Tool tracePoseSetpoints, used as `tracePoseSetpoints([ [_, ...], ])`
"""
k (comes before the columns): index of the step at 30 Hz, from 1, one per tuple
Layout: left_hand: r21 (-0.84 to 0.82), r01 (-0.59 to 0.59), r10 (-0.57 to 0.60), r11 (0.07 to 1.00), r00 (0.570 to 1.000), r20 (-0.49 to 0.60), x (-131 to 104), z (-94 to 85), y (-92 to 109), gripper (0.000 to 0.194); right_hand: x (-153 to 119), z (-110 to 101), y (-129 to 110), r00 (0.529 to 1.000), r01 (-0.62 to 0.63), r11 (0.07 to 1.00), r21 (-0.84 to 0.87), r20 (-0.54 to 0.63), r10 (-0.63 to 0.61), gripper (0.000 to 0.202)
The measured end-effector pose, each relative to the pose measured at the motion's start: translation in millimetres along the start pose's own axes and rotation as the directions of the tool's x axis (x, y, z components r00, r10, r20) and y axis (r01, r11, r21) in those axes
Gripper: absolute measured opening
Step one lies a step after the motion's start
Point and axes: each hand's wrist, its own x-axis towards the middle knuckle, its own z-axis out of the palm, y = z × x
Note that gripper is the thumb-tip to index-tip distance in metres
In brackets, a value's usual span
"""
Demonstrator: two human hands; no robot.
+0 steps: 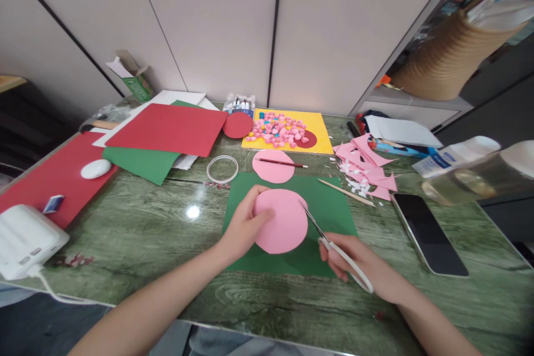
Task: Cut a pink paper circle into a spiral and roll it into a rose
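Observation:
My left hand (246, 219) pinches the left edge of a pink paper circle (286, 225), thumb on top. White-handled scissors (344, 261) are in my right hand (361, 261), and their blades meet the circle's upper right edge. Both hands are above a green sheet of paper (246, 258) on the table. Just beyond the held circle lies another pink circle (273, 175), with a dark red pencil (281, 163) across it. A thin wooden stick (346, 192) rests partly on the green sheet's upper right.
Pink paper scraps (367, 161) lie at the right, near a phone (429, 233) and a clear bottle (467, 181). Crumpled pink balls (277, 130) cover part of a yellow sheet (321, 122). A tape roll (222, 169), red paper (167, 125) and white charger (31, 239) are leftward.

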Motion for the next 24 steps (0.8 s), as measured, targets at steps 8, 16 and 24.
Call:
tracePoseSetpoints([
  [8,-0.003,0.018,-0.018,1.0,0.999,-0.033,0.8,1.2,4.8,0.02,0.3,-0.6,0.3,1.0,0.018,1.0,0.021,-0.001,-0.018,0.039],
  [16,0.034,0.01,-0.006,0.999,0.994,-0.111,1.8,1.7,4.1,0.018,1.4,-2.0,6.2,1.0,0.015,0.999,0.034,-0.005,-0.015,0.041],
  [24,0.007,0.016,-0.015,1.0,0.993,-0.116,0.5,1.0,3.7,0.018,1.2,-1.1,6.3,1.0,-0.02,0.999,0.028,-0.008,0.02,0.042],
])
